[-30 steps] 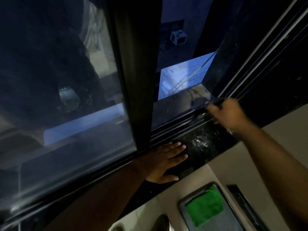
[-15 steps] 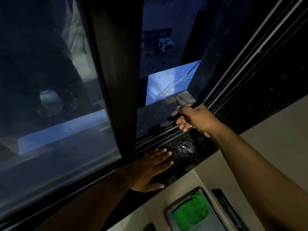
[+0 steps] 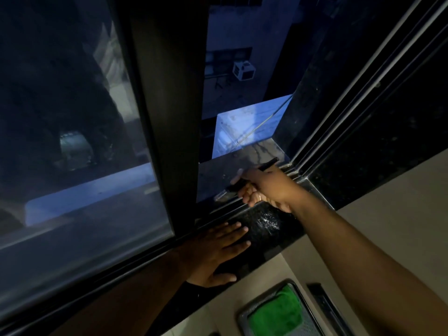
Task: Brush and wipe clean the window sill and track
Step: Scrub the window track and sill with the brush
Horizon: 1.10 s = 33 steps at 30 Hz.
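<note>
My right hand (image 3: 264, 187) grips a thin dark brush (image 3: 232, 189) over the window track (image 3: 218, 210). The handle end sticks out past my wrist toward the right, and the pale bristle end touches the track beside the sash frame. My left hand (image 3: 218, 251) lies flat, fingers spread, on the black polished sill (image 3: 269, 235), just right of the dark sash frame (image 3: 169, 117). A wet or dusty glint shows on the sill between my two hands.
Below the sill, a grey tray (image 3: 244, 314) holds a folded green cloth (image 3: 276, 314), with a dark flat tool (image 3: 327, 309) lying to its right. The open window gap shows an outer ledge (image 3: 242, 158) and a building beyond. Vertical frame rails (image 3: 358, 93) rise at the right.
My right hand has drawn the brush leftward along the track, from the right corner toward the sash frame. My left hand has stayed flat on the sill.
</note>
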### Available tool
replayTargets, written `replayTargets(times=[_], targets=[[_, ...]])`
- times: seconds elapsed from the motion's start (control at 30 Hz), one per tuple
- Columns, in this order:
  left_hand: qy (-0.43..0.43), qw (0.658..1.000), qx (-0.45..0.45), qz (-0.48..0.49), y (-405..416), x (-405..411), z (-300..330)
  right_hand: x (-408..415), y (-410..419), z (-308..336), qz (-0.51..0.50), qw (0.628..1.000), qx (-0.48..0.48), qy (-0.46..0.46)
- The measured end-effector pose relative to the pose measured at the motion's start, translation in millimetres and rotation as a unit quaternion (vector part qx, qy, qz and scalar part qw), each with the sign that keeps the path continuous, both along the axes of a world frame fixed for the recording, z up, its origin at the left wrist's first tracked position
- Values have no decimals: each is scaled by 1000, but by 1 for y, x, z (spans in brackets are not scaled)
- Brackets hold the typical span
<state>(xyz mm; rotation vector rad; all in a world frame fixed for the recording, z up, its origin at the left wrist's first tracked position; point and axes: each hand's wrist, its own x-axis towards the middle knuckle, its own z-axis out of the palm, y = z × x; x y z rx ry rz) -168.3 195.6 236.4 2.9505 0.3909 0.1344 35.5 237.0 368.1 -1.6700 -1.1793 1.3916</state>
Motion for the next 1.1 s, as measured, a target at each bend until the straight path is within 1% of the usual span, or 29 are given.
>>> replayTargets(times=[0.03,0.07,0.1,0.13,0.17,0.2,0.23,0.27,0.3,0.33,0.37,0.4,0.43,0.47,0.5,0.53,0.57,0.63,0.7,0.77,0.8,0.83,0.9,0.93,0.97,1.0,1.03,1.07,1.1], targets=[[5,1000,-3,-1,0,0,-1,4,-1,1,3,1000,-5,2],[10,1000,-8,-2,1,0,-2,13,0,3,-15,999,1,-46],[11,1000,-12,-2,1,0,-1,27,3,6,-49,989,14,-140],[9,1000,-12,-3,2,1,0,44,8,12,-75,956,27,-282],[6,1000,-10,-3,2,1,0,60,12,18,-68,896,31,-438],[5,1000,-9,-3,1,1,1,70,16,24,-45,831,21,-554],[3,1000,-10,-4,1,1,1,72,18,28,-23,789,4,-614],[-3,1000,-10,-5,0,1,1,66,18,29,3,768,-10,-641],[-10,1000,-9,-6,0,1,1,54,17,26,41,755,-13,-655],[-14,1000,-8,-7,0,0,1,38,14,20,77,753,3,-654],[-14,1000,-6,-9,0,1,1,21,9,14,101,771,33,-627],[-10,1000,-5,-10,0,1,1,3,4,9,111,809,76,-572],[-4,1000,-5,-8,0,1,1,-14,0,7,100,864,114,-481],[5,1000,-7,-6,1,1,1,-29,-4,6,81,923,120,-356],[15,1000,-8,-4,1,1,1,-43,-6,6,66,968,90,-223],[20,1000,-7,-3,1,1,1,-51,-7,4,60,990,58,-111],[21,1000,-5,0,1,0,1,-55,-7,3,58,997,42,-38],[23,1000,-3,2,0,0,2,-45,-8,5,27,998,44,41],[14,1000,0,1,0,0,1,-17,-10,6,-31,992,52,115],[9,1000,-4,1,0,1,2,11,-16,3,-64,988,36,138],[9,1000,-8,0,1,1,2,20,-20,-1,-57,991,23,118],[6,1000,-9,-1,1,1,2,26,-23,-5,-47,996,12,76],[3,1000,-9,-3,1,1,3,37,-22,-7,-54,996,20,-68],[6,1000,-9,-4,0,0,3,46,-18,-4,-69,981,48,-177],[5,1000,-9,-1,0,1,2,59,-11,2,-75,947,80,-303],[3,1000,-9,1,0,1,2,72,-5,12,-64,898,95,-425],[5,1000,-12,1,0,1,3,84,-1,20,-48,847,85,-523],[5,1000,-12,-1,0,1,2,93,0,25,-36,810,57,-582],[4,1000,-9,-2,1,1,1,98,0,26,-26,790,32,-612]])
